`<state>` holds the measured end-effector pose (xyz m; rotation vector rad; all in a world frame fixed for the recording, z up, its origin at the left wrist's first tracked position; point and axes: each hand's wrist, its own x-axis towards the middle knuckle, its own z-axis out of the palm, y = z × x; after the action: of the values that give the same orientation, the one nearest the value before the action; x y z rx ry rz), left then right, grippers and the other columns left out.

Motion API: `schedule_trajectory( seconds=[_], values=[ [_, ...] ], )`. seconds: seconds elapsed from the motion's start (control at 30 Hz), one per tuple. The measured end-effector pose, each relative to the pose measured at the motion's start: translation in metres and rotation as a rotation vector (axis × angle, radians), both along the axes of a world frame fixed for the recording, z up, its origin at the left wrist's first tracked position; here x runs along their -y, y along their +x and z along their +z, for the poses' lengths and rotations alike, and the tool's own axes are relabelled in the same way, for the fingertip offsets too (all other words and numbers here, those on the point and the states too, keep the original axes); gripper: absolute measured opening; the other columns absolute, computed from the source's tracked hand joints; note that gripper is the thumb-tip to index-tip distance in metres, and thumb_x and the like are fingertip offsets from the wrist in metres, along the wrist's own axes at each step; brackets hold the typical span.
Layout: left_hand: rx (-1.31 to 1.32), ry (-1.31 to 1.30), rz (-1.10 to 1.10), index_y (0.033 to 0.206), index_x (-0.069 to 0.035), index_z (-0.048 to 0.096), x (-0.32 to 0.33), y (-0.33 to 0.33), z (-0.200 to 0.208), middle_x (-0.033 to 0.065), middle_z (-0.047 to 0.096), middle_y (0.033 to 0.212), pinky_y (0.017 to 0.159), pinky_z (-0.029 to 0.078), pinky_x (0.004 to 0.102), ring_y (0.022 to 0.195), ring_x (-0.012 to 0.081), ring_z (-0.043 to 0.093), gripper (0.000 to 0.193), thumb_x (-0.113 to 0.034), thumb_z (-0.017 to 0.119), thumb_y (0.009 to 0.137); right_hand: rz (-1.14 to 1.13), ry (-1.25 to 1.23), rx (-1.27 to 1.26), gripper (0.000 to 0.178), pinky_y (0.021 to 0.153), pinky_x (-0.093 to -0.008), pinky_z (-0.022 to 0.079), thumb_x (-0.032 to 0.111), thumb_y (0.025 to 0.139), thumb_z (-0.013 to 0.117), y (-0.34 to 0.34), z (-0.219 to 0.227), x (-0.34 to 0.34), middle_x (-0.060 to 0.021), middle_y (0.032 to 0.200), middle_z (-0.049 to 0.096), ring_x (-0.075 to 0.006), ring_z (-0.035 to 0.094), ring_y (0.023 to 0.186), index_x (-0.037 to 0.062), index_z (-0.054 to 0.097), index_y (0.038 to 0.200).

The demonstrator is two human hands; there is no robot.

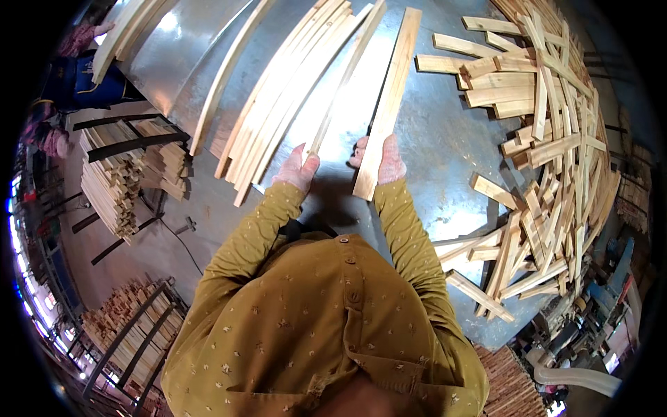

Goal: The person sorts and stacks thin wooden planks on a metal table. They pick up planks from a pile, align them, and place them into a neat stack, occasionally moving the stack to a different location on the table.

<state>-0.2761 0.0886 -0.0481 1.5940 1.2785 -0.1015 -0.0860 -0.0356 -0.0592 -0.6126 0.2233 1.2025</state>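
My left hand [297, 169] is closed on the near end of a narrow wooden slat [345, 78], its thumb along the edge. The slat points away from me, tilted slightly right. A wider wooden board [397, 75] is gripped in my right hand [390, 161], with fingers on its left side and the palm on its right. Its near end sticks out toward me past the hand. Just left of my left hand lies a row of several pale slats [288, 87], side by side on the shiny metal table [434, 149].
Farther left, a single slat [226, 80] lies apart. A jumbled heap of wooden pieces [549, 153] covers the table's right side. Racks of stacked slats [111, 184] stand at left. Another person's blue garment [87, 82] shows at far left; a pipe [577, 377] is lower right.
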Motion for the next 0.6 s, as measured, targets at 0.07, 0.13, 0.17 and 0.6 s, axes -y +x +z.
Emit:
schedule_trajectory(
  seconds=[0.07,0.13,0.17,0.6],
  values=[
    [0.197,-0.198,0.106,0.143,-0.007,0.043,-0.008,-0.014,-0.008,0.0173,0.062,0.117,0.096,0.044,0.0368,0.106,0.0290,0.059,0.060,-0.043,0.055,0.096,-0.067,-0.011,-0.016,0.067,0.068,-0.0445,0.056,0.066,0.088,0.053,-0.018,0.013,-0.012,-0.0117,0.090,0.063,-0.0244,0.061,0.075,0.0044,0.056,0.114],
    [0.340,-0.391,0.188,0.143,-0.005,0.043,-0.008,-0.007,0.013,0.0135,0.061,0.119,0.095,0.043,0.0350,0.104,0.0246,0.057,0.060,-0.041,0.055,0.097,-0.089,0.051,0.547,0.061,0.081,-0.0436,0.054,0.058,0.094,0.050,-0.022,-0.032,-0.015,-0.0142,0.099,0.064,-0.0291,0.063,0.086,0.0061,0.051,0.127],
    [0.282,-0.348,0.046,0.146,-0.006,0.037,-0.012,-0.003,0.015,0.0122,0.058,0.123,0.097,0.042,0.0328,0.105,0.0223,0.055,0.059,-0.033,0.056,0.097,-0.160,-0.094,1.205,0.061,0.083,-0.0421,0.053,0.055,0.095,0.050,-0.030,-0.050,-0.025,-0.0151,0.101,0.065,-0.0302,0.063,0.088,0.0064,0.048,0.133],
    [0.068,-0.118,-0.157,0.117,-0.002,0.059,-0.021,-0.029,0.027,0.0208,0.066,0.105,0.086,0.051,0.0433,0.095,0.0342,0.065,0.060,-0.056,0.049,0.094,0.124,-0.425,0.586,0.059,0.088,-0.0316,0.051,0.010,0.087,0.070,-0.047,0.013,-0.061,-0.0127,0.118,0.062,-0.0210,0.062,0.101,-0.0041,0.043,0.138]
  ],
)
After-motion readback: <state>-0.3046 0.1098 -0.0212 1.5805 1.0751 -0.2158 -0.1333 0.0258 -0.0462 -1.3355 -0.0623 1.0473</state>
